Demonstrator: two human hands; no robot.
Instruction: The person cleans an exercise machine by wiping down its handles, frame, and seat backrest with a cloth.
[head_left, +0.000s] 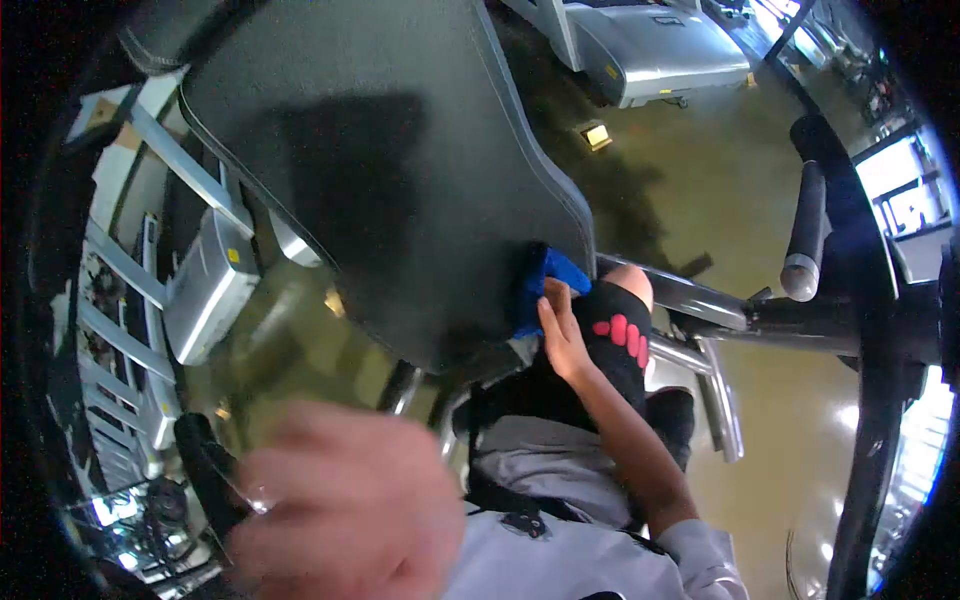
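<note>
My right hand (565, 325) presses a blue cloth (535, 285) against the lower right edge of a large black padded panel (440, 180). Its fingers are closed round the cloth's near side. Close to the camera at the lower left, my left hand (345, 500) is large and blurred. Its fingers look curled into a fist, and what they hold, if anything, is hidden. A small shiny spot shows at the fist's left side. Just right of the cloth is my knee in a black sleeve (615, 335) with pink pads.
Metal frame bars (690, 295) run right of my knee. A black-gripped handle (805, 235) hangs at the right. Grey machine housings stand behind, one at the top (650, 55) and another at the left (210, 285). A black grip (205, 465) is beside my left hand.
</note>
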